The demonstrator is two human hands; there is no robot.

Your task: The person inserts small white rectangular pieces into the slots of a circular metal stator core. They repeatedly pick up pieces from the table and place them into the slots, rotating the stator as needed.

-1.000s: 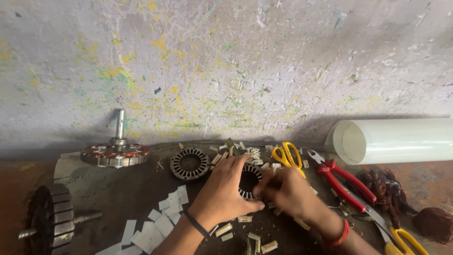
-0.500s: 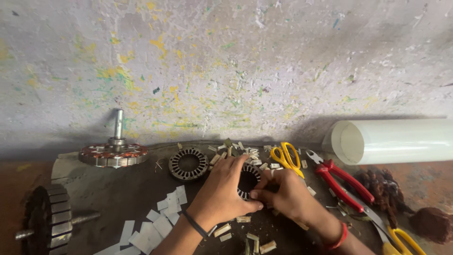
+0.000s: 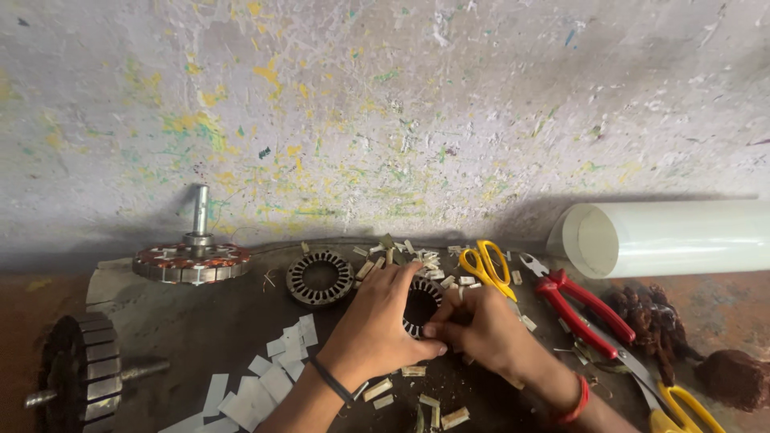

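1. Spanning the right edge, a smooth white plastic roll (image 3: 666,238) lies against the paint-flecked wall.
2. At lower left sits a dark ribbed rotor (image 3: 80,373); above it, a copper-wound stator (image 3: 191,262) with an upright shaft.
3. The left hand (image 3: 377,329) has shifted slightly along the slotted steel ring (image 3: 419,303) at lower centre, fingers curled gripping it.
4. The right hand (image 3: 485,333) pinches at its rim.
5. Yellow scissors (image 3: 485,266) and paper strips (image 3: 273,377) lie around.

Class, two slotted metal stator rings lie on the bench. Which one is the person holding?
The dark slotted metal stator ring between the left hand and right hand; the other grey ring lies untouched, left of it.
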